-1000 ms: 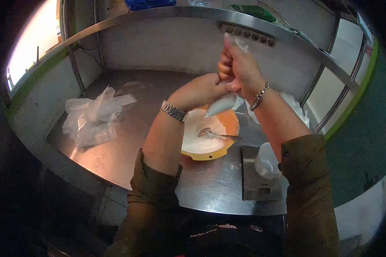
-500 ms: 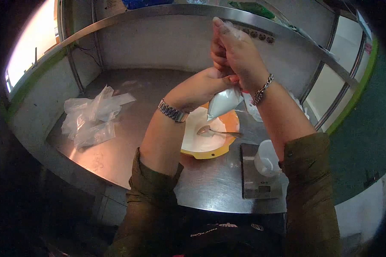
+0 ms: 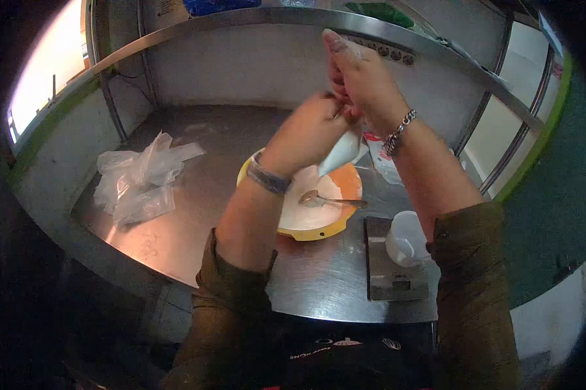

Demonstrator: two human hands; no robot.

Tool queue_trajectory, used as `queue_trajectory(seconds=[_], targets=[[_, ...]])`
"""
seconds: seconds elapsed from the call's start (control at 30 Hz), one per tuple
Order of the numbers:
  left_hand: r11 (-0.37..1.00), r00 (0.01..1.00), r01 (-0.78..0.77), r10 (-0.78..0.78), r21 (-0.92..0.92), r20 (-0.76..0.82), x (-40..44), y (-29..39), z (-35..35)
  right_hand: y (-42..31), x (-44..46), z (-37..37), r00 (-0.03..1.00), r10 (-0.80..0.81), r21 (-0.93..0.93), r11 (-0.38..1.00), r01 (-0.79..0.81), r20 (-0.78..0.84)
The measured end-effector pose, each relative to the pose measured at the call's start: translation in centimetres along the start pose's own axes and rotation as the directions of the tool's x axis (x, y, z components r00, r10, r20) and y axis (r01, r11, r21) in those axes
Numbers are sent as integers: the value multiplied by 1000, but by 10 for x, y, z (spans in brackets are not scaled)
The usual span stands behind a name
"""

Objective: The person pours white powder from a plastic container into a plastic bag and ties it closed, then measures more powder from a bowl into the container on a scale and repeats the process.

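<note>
A clear plastic bag of white powder (image 3: 340, 153) hangs from my two hands, its filled corner pointing down over the bowl. My left hand (image 3: 313, 130) is closed round the bag just above the filled part. Higher up, my right hand (image 3: 364, 78) grips the bag's upper end, thumb pointing up. Beneath them a yellow and orange bowl (image 3: 349, 183) holds white powder (image 3: 299, 214), and a metal spoon (image 3: 335, 201) rests in it.
Crumpled clear bags (image 3: 143, 175) lie at the left of the steel table (image 3: 202, 136). A white plastic cup (image 3: 406, 239) stands on a scale (image 3: 397, 286) at the right. Behind my right wrist is a red and white package (image 3: 380, 159). A metal shelf (image 3: 286, 17) crosses above.
Both hands first rose slightly with the bag. My left hand has since turned at the wrist and closed further round the bag, and the filled part swung and tilted.
</note>
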State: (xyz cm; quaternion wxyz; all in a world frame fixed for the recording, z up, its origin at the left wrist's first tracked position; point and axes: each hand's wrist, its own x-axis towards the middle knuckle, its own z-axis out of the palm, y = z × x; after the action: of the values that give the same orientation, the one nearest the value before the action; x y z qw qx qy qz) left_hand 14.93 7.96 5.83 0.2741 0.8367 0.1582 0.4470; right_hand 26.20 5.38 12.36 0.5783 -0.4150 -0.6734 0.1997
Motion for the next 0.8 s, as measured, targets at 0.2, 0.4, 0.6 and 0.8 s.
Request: queue_trajectory(seconds=[0.2, 0.4, 0.6, 0.8], targets=[[905, 962, 254, -273, -341, -6, -6, 30, -9, 6, 7, 7, 963, -75, -206, 978, 21, -259], [555, 933, 358, -239, -751, 268, 2, 2, 5, 14, -4, 5, 967, -255, -276, 930, 242, -11], [17, 915, 36, -403, -999, 26, 0, -1, 1, 33, -28, 20, 700, -711, -630, 514, 582, 68], [-250, 976, 151, 191, -957, 104, -2, -41, -14, 32, -37, 18, 729, -641, -578, 508, 638, 242]])
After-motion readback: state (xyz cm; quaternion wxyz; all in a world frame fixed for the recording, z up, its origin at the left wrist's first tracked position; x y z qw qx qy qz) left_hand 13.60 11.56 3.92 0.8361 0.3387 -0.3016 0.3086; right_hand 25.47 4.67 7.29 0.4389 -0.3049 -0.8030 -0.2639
